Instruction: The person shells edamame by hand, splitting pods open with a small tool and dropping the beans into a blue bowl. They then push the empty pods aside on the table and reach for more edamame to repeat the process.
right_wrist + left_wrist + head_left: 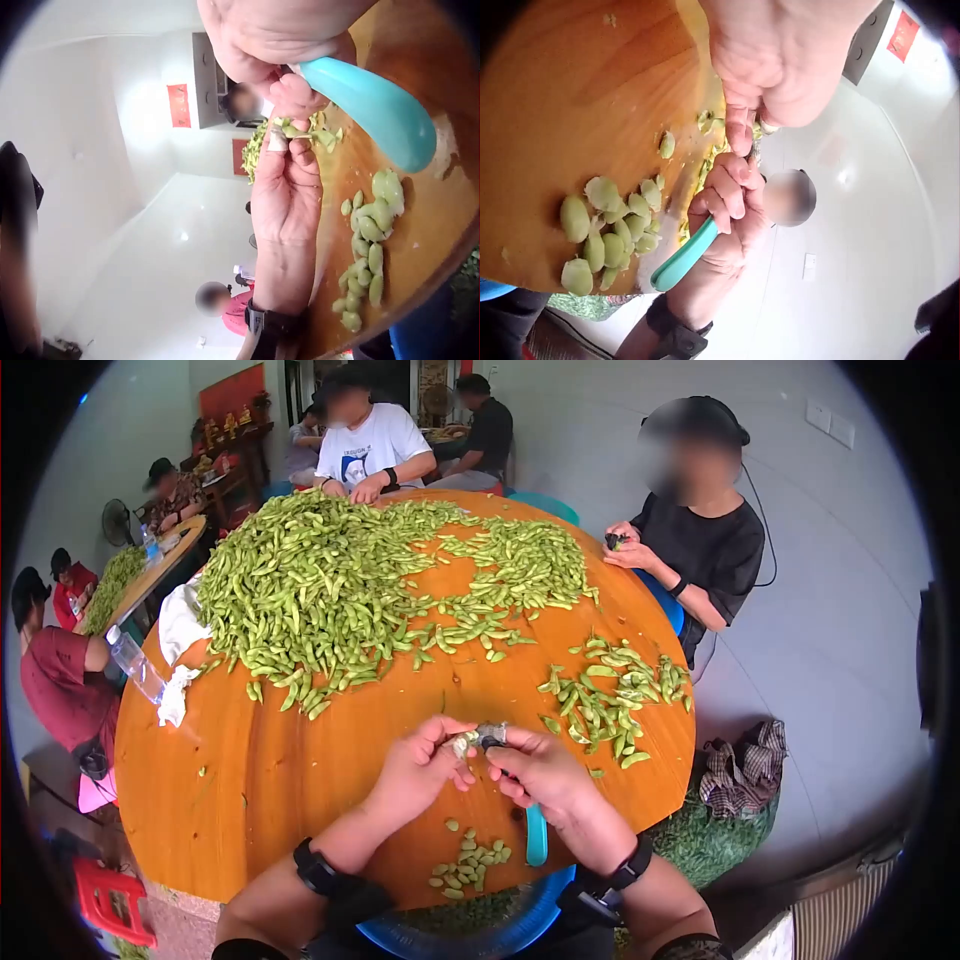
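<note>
My left hand [415, 768] pinches an opened green pod [296, 132] between thumb and fingers above the table [330, 760]. Close beside it, fingertips almost meeting, my right hand [548, 772] grips a tool by its turquoise handle [537, 834], which sticks out below the palm; fingers hide most of the tool's working end. Something dark lies at the right thumb. Under the hands, near the table's front edge, lies a small group of shelled green beans [468, 867], seen larger in the left wrist view as beans [613, 251].
A large heap of green pods [310, 590] covers the back left; a smaller pile [620, 700] lies at right. A blue basin [530, 920] sits below the front edge. A bottle [137, 665] stands at left. People sit around this and another table.
</note>
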Available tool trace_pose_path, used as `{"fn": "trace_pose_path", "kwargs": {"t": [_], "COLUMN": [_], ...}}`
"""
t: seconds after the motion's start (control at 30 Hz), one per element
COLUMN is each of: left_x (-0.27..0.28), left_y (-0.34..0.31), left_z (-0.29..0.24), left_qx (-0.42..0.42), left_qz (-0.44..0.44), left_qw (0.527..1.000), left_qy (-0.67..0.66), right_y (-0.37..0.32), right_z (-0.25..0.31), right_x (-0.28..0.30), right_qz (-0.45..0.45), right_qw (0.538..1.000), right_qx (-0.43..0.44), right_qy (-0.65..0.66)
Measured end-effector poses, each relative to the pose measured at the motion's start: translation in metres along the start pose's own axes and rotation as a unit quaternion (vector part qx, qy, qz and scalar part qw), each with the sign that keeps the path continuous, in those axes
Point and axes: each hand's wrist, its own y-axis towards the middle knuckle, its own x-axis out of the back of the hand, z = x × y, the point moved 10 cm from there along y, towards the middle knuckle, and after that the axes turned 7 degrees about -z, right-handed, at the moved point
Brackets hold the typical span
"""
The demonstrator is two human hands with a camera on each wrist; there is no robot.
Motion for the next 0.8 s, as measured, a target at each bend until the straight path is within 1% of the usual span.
{"fn": "trace_pose_path", "kwargs": {"t": [0.03,0.07,0.1,0.17,0.2,0.27,0.3,0.37,0.4,0.47,0.57,0.6,0.67,0.7,0.77,0.8], "left_x": [0.0,0.001,0.001,0.006,0.007,0.009,0.01,0.015,0.016,0.023,0.03,0.029,0.018,0.018,0.015,0.015], "left_y": [-0.002,-0.004,-0.005,-0.003,-0.003,-0.001,0.0,0.004,0.005,0.004,0.007,0.007,0.008,0.006,0.006,0.006], "left_z": [-0.004,-0.007,-0.008,-0.01,-0.01,0.005,0.007,0.015,0.016,0.025,0.025,0.024,0.025,0.024,0.008,0.01], "left_qx": [-0.042,-0.063,-0.062,-0.042,-0.043,0.029,0.028,0.053,0.052,0.089,0.096,0.095,0.116,0.115,0.03,0.03], "left_qz": [-0.017,-0.031,-0.033,-0.046,-0.046,-0.048,-0.05,-0.064,-0.065,-0.102,-0.111,-0.112,-0.09,-0.09,-0.057,-0.057], "left_qw": [0.997,0.992,0.992,0.995,0.995,0.998,0.998,0.993,0.993,0.985,0.979,0.978,0.968,0.967,0.992,0.992], "left_qy": [0.07,0.104,0.103,0.083,0.083,-0.008,-0.01,-0.089,-0.09,-0.111,-0.144,-0.145,-0.206,-0.207,-0.107,-0.107], "right_y": [-0.001,-0.003,-0.005,-0.009,-0.009,-0.01,-0.008,0.0,0.001,0.002,0.004,0.003,0.0,0.001,0.0,-0.001], "right_z": [0.003,0.008,0.008,0.023,0.024,0.024,0.023,0.013,0.013,0.012,0.014,0.016,0.028,0.026,0.034,0.033], "right_x": [-0.003,-0.004,-0.008,-0.014,-0.015,-0.014,-0.013,-0.008,-0.009,-0.003,0.0,-0.002,-0.001,-0.001,-0.005,-0.008], "right_qz": [-0.018,-0.036,-0.034,-0.033,-0.032,-0.045,-0.044,-0.027,-0.025,-0.061,-0.063,-0.062,-0.08,-0.08,-0.077,-0.077], "right_qw": [0.999,0.995,0.995,0.987,0.987,0.987,0.986,0.997,0.997,0.995,0.994,0.994,0.988,0.988,0.969,0.969], "right_qx": [0.035,0.07,0.068,0.129,0.13,0.119,0.119,0.074,0.074,0.071,0.077,0.077,0.108,0.108,0.181,0.181], "right_qy": [-0.033,-0.065,-0.067,-0.092,-0.092,-0.102,-0.105,-0.026,-0.028,-0.018,-0.039,-0.04,-0.07,-0.071,-0.148,-0.148]}}
